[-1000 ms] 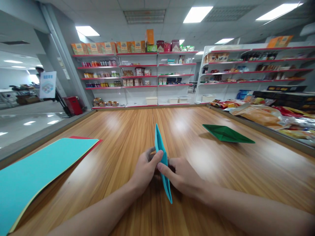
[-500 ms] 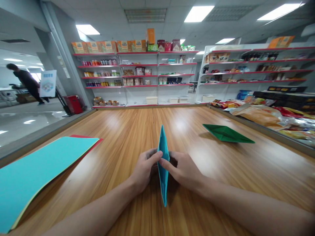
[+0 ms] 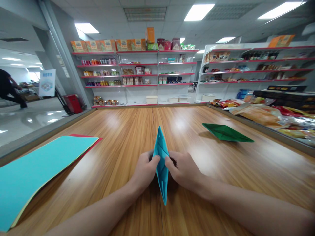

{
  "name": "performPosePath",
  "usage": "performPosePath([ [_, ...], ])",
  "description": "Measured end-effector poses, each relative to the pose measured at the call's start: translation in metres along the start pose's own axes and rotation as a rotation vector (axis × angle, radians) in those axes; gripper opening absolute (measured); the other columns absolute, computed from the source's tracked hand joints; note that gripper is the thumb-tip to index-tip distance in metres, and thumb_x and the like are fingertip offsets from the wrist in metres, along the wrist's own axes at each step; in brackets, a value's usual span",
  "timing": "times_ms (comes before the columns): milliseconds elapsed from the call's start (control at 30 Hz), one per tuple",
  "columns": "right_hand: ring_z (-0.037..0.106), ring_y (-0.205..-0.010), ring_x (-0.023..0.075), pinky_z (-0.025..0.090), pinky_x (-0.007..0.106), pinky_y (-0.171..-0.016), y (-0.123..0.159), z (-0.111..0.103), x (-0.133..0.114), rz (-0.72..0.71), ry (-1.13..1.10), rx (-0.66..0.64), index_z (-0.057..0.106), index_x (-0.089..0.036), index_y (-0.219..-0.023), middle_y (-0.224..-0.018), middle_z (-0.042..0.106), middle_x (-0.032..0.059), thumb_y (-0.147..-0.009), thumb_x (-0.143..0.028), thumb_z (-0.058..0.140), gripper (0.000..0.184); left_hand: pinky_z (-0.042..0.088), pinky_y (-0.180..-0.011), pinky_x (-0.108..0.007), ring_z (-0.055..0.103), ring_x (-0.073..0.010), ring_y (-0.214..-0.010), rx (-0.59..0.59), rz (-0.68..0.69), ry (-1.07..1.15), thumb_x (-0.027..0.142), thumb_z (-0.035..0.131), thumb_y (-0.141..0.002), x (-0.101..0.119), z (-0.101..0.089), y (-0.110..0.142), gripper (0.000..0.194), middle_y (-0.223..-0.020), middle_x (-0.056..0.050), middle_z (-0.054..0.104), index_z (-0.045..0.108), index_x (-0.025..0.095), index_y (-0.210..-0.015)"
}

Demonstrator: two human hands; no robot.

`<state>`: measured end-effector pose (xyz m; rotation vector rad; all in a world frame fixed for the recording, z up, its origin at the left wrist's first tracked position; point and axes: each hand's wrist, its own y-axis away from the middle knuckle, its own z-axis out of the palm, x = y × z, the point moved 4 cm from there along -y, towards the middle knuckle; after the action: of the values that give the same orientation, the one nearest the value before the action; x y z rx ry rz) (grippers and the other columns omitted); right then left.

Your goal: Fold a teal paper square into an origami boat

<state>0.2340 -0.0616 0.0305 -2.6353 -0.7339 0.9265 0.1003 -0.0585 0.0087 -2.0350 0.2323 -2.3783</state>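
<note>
In the head view, you have a blue folded paper (image 3: 162, 169) between your two hands, over the middle of the worktop (image 3: 115, 150), with one pointed end toward the shelves (image 3: 140, 90) and the other toward you. Your left hand (image 3: 144, 168) keeps its grip closed on the left edge, the thumb over the rim; your right hand (image 3: 185, 170) pinches the right edge the same way, its other fingers mostly hidden behind. The two sides are spread apart in the middle, so you see creases inside. You cannot tell whether the paper's underside touches the wood. To your right, well apart from your hands, sits a green folded paper (image 3: 227, 132), wide and pointed at both ends. On your left lies a stack of blue sheets (image 3: 46, 167), a red sheet (image 3: 78, 135) sticking out beneath at the far edge. Beyond the right-hand border you see a heap of snack packets (image 3: 258, 113); far left, a person in dark clothes (image 3: 8, 88) is partly cut off.
</note>
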Motion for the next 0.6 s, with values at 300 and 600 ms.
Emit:
performPosePath([
  [300,0.045,-0.052,0.0112,0.031,0.024,-0.051,0.001,-0.002,0.007,0.001,-0.276,0.008,0.046,-0.017,-0.061,-0.058,0.049,0.0001,-0.095,-0.037,0.03,0.042,0.048,-0.057,-0.029,0.061,-0.019,-0.058,0.035,-0.148,0.204,0.028,0.067,-0.069,-0.011,-0.003,-0.006,0.02,-0.066,-0.007,0.067,0.066,0.01,-0.077],
  [600,0.051,-0.05,0.0115,0.039,0.022,-0.045,-0.004,0.013,0.004,0.091,-0.529,-0.245,0.051,-0.016,-0.068,-0.058,0.05,0.0,-0.089,-0.062,0.037,0.052,0.051,-0.066,-0.032,0.067,-0.0262,-0.074,-0.095,-0.277,0.39,0.036,0.08,-0.061,-0.003,0.006,-0.003,0.041,-0.074,-0.012,0.071,0.07,0.008,-0.089],
])
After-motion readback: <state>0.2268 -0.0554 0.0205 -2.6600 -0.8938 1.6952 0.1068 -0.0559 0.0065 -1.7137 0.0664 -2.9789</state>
